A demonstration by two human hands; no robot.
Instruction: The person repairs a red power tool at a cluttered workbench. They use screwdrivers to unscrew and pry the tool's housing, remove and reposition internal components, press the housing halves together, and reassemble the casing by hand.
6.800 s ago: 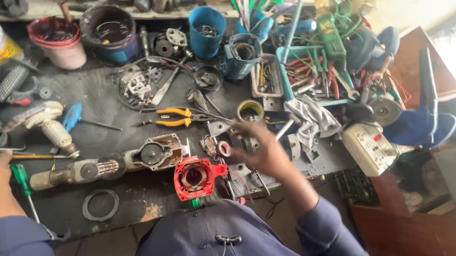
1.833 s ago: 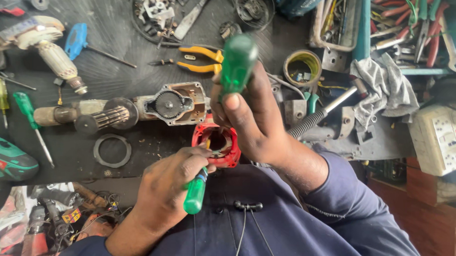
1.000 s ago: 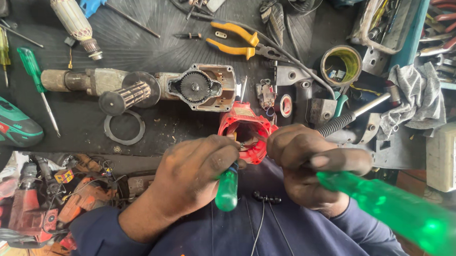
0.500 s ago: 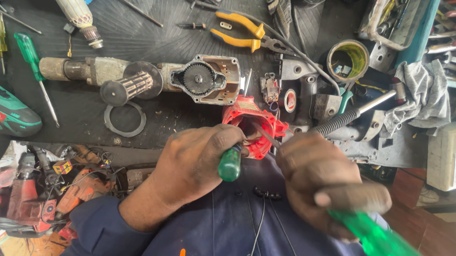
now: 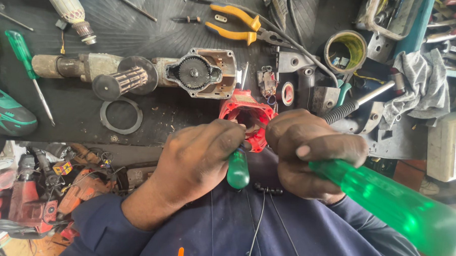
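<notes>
A red motor housing (image 5: 246,118) is held at the centre of the frame, at the near edge of the dark bench (image 5: 140,29), its open bore facing up toward the camera. The left hand (image 5: 199,160) is clamped around a small green-handled screwdriver (image 5: 238,168); the handle end points down toward the lower edge of the frame, and the long axis runs up into the housing, where the tip is hidden. The right hand (image 5: 308,153) is closed around a large translucent green screwdriver handle (image 5: 397,209), whose long axis runs from the fist toward the lower right corner; its shaft is covered by the fingers.

Two screwdrivers are thus held, one in each hand. Two more green-handled screwdrivers are counted lying at the left edge (image 5: 25,60), the second only partly in view. One pair of yellow-handled pliers (image 5: 236,25) is seen at upper centre, one opened grey gearbox with a toothed gear (image 5: 199,74) just above the housing, one loose dark ring (image 5: 121,115) to its lower left, and one grey rag (image 5: 421,92) at the right.
</notes>
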